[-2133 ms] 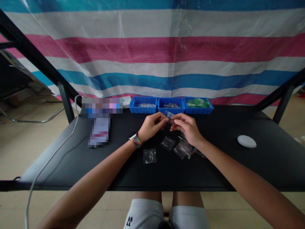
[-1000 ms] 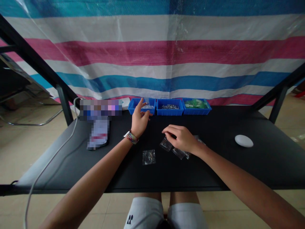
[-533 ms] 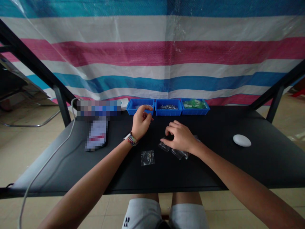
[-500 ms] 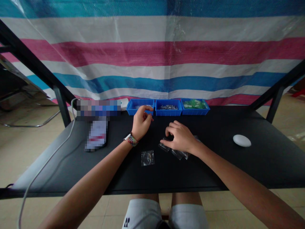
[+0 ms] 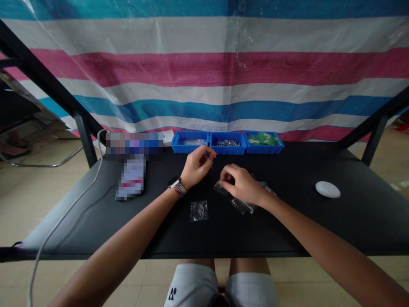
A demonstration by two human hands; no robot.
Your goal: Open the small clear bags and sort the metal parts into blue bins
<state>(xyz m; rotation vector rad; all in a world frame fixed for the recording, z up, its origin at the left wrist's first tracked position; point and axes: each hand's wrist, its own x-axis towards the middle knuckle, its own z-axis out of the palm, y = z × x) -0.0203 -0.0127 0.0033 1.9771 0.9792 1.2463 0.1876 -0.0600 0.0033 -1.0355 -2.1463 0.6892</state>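
My right hand has its thumb and fingertips closed on the edge of a small clear plastic bag lying on the black table. More such bags lie overlapped under and beside that palm, partly covered by it. My left hand hovers just in front of the blue bins, fingers curled in and thumb near the index finger; whatever it may hold is hidden. A single clear bag with small metal pieces rests nearer the table's front edge, apart from both hands.
Three blue bins stand along the back: one with clear plastic bags, one with metal pins, one with green packets. A white oval object lies at right. A pale cable crosses the left side, near a blurred-out item.
My right hand's fingers have closed onto the bag's edge from a wider spread. My left hand has moved slightly right, its fingers still curled. The view has shifted a little.
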